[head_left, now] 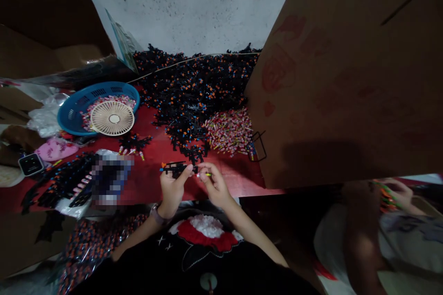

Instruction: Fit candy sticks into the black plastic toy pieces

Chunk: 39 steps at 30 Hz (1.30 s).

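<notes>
My left hand [174,190] is closed around a small black toy gun [175,168] with an orange and blue tip pointing left. At the gun's rear end, my right hand [215,185] pinches a small white and yellow-green piece [204,174]. The two hands are close together over the table's front part. Just beyond them lies a heap of similar black toy guns [194,97] with orange and blue parts. A pile of small pink, white and yellow pieces [230,131] lies beside it on the right.
A red-topped table [152,124] carries a blue basket [65,120] with a cream round grille [112,119] on it. Cardboard boxes [346,73] stand right and left. Bagged toys [69,179] and a watch-like device [31,164] lie left. Another person's hand [398,192] is at right.
</notes>
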Tool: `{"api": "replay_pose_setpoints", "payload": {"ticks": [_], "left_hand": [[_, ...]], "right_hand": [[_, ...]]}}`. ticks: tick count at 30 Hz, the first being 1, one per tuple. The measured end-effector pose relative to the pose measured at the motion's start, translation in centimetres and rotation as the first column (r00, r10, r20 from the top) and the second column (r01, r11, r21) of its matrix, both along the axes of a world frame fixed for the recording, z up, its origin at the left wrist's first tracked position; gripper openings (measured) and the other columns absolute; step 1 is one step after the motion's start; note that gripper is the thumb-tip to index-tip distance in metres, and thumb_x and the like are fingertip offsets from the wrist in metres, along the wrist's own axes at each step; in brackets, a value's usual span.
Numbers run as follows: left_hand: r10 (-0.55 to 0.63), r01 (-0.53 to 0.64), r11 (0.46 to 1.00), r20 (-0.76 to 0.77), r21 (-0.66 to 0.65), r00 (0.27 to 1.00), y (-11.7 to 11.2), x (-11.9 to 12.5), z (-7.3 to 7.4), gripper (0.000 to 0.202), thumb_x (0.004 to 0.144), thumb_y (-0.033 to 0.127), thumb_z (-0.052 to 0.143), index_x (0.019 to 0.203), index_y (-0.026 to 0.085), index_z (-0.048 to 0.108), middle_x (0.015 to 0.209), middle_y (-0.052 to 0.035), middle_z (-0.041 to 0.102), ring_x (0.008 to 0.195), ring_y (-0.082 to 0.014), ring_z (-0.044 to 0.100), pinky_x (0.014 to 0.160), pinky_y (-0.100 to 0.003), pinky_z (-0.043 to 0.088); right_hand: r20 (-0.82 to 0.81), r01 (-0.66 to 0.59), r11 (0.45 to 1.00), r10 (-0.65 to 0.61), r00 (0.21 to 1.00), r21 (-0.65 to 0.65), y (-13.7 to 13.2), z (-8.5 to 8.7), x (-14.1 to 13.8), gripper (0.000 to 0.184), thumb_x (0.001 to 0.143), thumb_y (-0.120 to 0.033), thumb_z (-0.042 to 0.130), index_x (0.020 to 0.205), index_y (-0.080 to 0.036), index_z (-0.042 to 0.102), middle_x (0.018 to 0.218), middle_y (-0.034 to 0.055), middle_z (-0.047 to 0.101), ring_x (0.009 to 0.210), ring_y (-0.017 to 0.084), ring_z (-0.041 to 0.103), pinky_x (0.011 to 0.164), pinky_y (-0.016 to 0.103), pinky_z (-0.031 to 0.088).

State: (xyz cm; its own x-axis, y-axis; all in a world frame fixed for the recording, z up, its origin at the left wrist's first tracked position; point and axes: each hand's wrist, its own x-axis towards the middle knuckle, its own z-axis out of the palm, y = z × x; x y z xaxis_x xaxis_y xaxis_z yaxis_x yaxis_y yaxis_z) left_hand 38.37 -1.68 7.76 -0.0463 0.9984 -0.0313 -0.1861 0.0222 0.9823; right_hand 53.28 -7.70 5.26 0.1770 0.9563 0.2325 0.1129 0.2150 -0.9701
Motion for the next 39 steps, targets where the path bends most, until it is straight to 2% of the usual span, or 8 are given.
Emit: {"api": "replay_pose_setpoints", "payload": {"ticks": [4, 9, 13, 22, 27, 30, 33, 39], "left_hand": [[0.006, -0.006, 1.0, 0.017, -0.015, 1.0, -0.3, 0.4, 0.7, 0.037, 0.074, 0.046, 0.1, 0.082, 0.019, 0.077, 0.076, -0.0033, 0.081, 0.066, -0.0199, 0.078, 0.069, -0.031, 0.067], [-0.012, 0.012, 1.0, 0.021, -0.015, 1.0, -0.4, 0.6, 1.2, 0.037, 0.074, 0.047, 0.1, 0.08, 0.019, 0.077, 0.072, -0.0034, 0.08, 0.062, -0.0198, 0.077, 0.065, -0.031, 0.067], [-0.024, 0.023, 1.0, -0.041, -0.005, 0.999, -0.5, 0.5, 1.7, 0.036, 0.074, 0.047, 0.1, 0.076, 0.019, 0.077, 0.069, -0.0043, 0.079, 0.061, -0.0212, 0.077, 0.066, -0.033, 0.068], [-0.084, 0.08, 0.995, -0.059, -0.062, 0.995, -0.8, 0.6, 2.5, 0.037, 0.073, 0.048, 0.101, 0.077, 0.018, 0.079, 0.071, -0.0061, 0.08, 0.062, -0.023, 0.079, 0.064, -0.035, 0.07], [-0.139, 0.139, 0.981, 0.01, -0.136, 0.99, -0.4, 0.6, 2.4, 0.039, 0.067, 0.044, 0.105, 0.076, 0.016, 0.079, 0.073, -0.0048, 0.08, 0.064, -0.0204, 0.078, 0.063, -0.031, 0.07], [-0.176, 0.185, 0.967, 0.063, -0.174, 0.982, -0.3, 0.7, 2.2, 0.04, 0.065, 0.04, 0.106, 0.078, 0.015, 0.079, 0.075, -0.004, 0.08, 0.067, -0.018, 0.077, 0.066, -0.028, 0.068], [-0.145, 0.167, 0.971, 0.132, -0.173, 0.981, -0.3, 0.7, 1.8, 0.038, 0.064, 0.036, 0.107, 0.079, 0.016, 0.077, 0.078, -0.0021, 0.08, 0.073, -0.0167, 0.077, 0.072, -0.027, 0.067], [-0.09, 0.149, 0.951, 0.217, -0.27, 0.972, -0.5, 0.7, 0.5, 0.038, 0.058, 0.032, 0.106, 0.075, 0.016, 0.076, 0.077, -0.0019, 0.08, 0.074, -0.0175, 0.078, 0.074, -0.029, 0.068]], "right_hand": [[-0.054, -0.012, 0.999, 0.01, 0.998, -0.037, -0.2, 0.5, -0.2, 0.049, 0.115, -0.06, 0.057, 0.144, -0.024, 0.073, 0.085, 0.0011, 0.067, 0.074, 0.018, 0.064, 0.072, 0.03, 0.058], [-0.118, 0.011, 0.995, -0.022, 0.993, -0.096, -0.3, 0.7, -0.1, 0.052, 0.114, -0.065, 0.058, 0.14, -0.025, 0.079, 0.115, 0.0099, 0.082, 0.078, 0.018, 0.07, 0.069, 0.029, 0.061], [-0.121, 0.015, 0.995, -0.026, 0.992, -0.098, -0.5, 0.7, 0.1, 0.054, 0.111, -0.068, 0.06, 0.133, -0.025, 0.084, 0.111, 0.0099, 0.084, 0.081, 0.02, 0.073, 0.068, 0.029, 0.063], [-0.08, 0.047, 0.997, -0.052, 0.995, -0.065, -1.1, 0.5, 0.3, 0.051, 0.113, -0.066, 0.06, 0.133, -0.025, 0.084, 0.123, 0.0116, 0.086, 0.099, 0.024, 0.082, 0.086, 0.036, 0.07], [-0.076, 0.113, 0.992, -0.118, 0.99, -0.059, -0.7, 0.2, 0.3, 0.051, 0.113, -0.065, 0.06, 0.127, -0.024, 0.087, 0.114, 0.0111, 0.088, 0.092, 0.024, 0.082, 0.079, 0.034, 0.068], [-0.096, 0.15, 0.988, -0.154, 0.983, -0.044, -0.5, 0.0, 0.0, 0.05, 0.113, -0.064, 0.061, 0.124, -0.024, 0.089, 0.115, 0.0112, 0.089, 0.097, 0.025, 0.083, 0.085, 0.036, 0.068], [-0.085, 0.203, 0.979, -0.202, 0.976, 0.0, -0.2, -0.3, -0.3, 0.048, 0.113, -0.063, 0.061, 0.117, -0.025, 0.091, 0.111, 0.0114, 0.089, 0.101, 0.027, 0.084, 0.094, 0.039, 0.068], [-0.078, 0.221, 0.975, -0.22, 0.972, 0.001, 0.3, -1.2, -0.4, 0.052, 0.113, -0.063, 0.059, 0.103, -0.022, 0.09, 0.097, 0.0114, 0.087, 0.09, 0.026, 0.082, 0.084, 0.038, 0.067]]}}
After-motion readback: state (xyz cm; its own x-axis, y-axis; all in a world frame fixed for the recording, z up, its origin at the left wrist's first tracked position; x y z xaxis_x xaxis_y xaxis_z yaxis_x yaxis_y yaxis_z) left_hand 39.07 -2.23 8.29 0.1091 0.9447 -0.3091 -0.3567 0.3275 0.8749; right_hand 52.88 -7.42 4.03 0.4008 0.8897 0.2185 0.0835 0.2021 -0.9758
